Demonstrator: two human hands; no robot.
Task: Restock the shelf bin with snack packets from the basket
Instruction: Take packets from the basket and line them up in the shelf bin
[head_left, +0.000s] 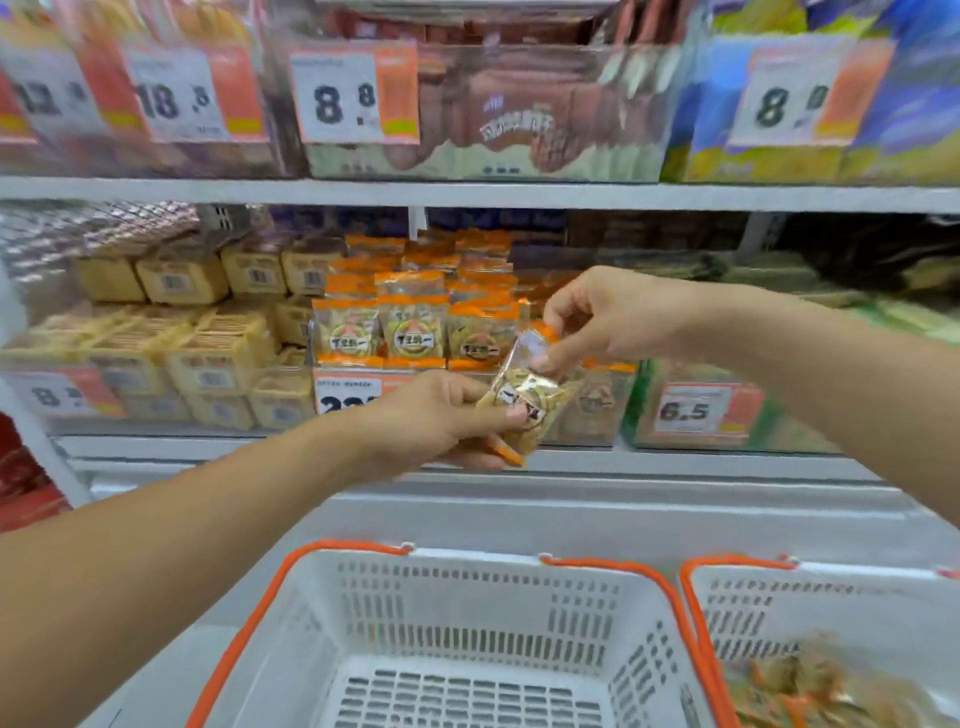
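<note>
In front of the clear shelf bin (597, 405) of orange-topped snack packets (413, 325), your left hand (447, 415) gripped a clear, orange-edged packet of biscuits (524, 400) while your right hand (608, 317) pinched its top edge. Below, a white basket with orange handles (467, 623) stood beside a second one (831, 618) holding more packets (815, 686).

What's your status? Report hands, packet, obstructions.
Left hand grips snack packet low; right hand pinches its top. Packet before shelf bin. Nothing blocking.
</note>
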